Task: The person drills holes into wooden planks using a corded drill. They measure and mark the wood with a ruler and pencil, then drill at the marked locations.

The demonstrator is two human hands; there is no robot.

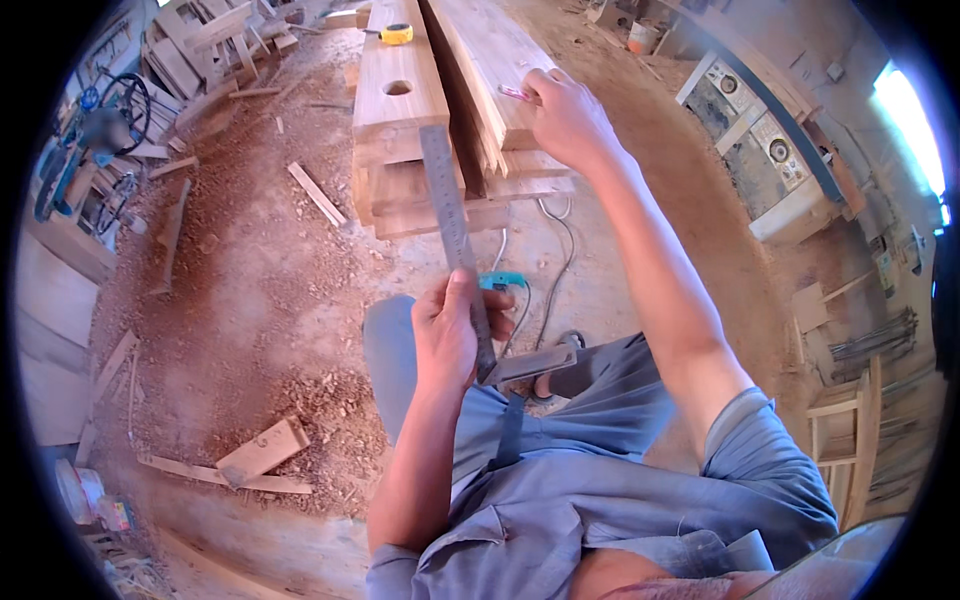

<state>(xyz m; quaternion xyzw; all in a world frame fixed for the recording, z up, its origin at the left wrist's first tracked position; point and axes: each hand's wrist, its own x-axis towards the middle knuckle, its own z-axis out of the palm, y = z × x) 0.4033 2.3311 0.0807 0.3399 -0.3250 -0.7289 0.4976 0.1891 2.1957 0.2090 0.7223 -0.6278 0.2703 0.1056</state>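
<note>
My left hand (456, 322) is closed round the blade of a metal try square (447, 215). The stock end of the square hangs just above my lap, and the tip of its blade reaches the end of a wooden beam (390, 120) with a round hole through its top face. My right hand (572, 118) pinches a slim pinkish-red pencil or pen (513, 93), resting over the near end of the stacked boards (490, 60) on the right. A yellow tape measure (397, 34) lies on the beam beyond the hole.
A teal power tool (500, 281) and its cable lie on the floor below the beams. Wood shavings and offcuts (265, 452) cover the ground at left. A machine with handwheels (125, 110) stands far left. Benches with dials (765, 140) line the right wall.
</note>
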